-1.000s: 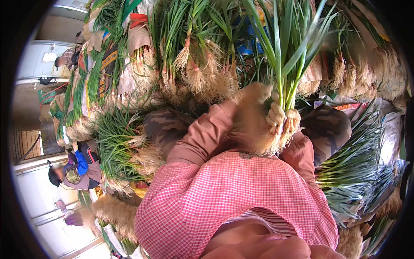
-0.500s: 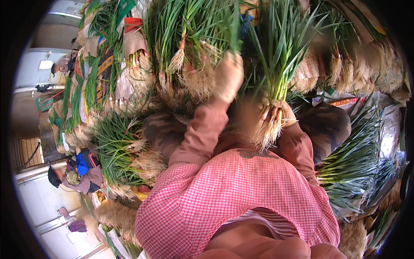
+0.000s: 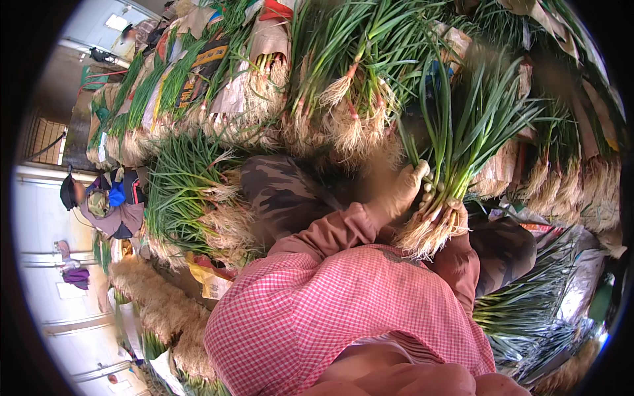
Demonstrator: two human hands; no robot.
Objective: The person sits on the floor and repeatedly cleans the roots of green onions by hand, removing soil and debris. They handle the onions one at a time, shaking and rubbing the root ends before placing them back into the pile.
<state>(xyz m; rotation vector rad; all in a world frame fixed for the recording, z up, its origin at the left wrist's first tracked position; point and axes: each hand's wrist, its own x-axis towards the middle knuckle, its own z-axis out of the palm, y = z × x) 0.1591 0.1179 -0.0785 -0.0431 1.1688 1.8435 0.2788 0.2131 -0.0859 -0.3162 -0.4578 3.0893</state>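
Note:
A bunch of long green leafy stalks with pale, stringy roots (image 3: pixel 472 132) stands upright in front of my chest, fanning out at the top. My right hand (image 3: pixel 457 216) is closed around its lower part, partly hidden by the roots. At the bunch's left side, my left hand (image 3: pixel 406 188) grips a slimmer green stalk, its fingertips against the others. Just beyond my hands hangs a heap of similar stalks (image 3: pixel 353 92), roots toward me.
More stalks lie at left (image 3: pixel 191 211), at right (image 3: pixel 522 303) and in wrapped rows (image 3: pixel 267 72). My camouflage-clad knees (image 3: pixel 277 191) flank my hands. A co-worker (image 3: pixel 112 201) sits at far left, another person (image 3: pixel 135 36) farther back. A root pile (image 3: pixel 158 317) is at lower left.
My left hand, which had reached up to the far heap, has come down and right to the bunch, now with a stalk. The whole view has shifted as my head moved.

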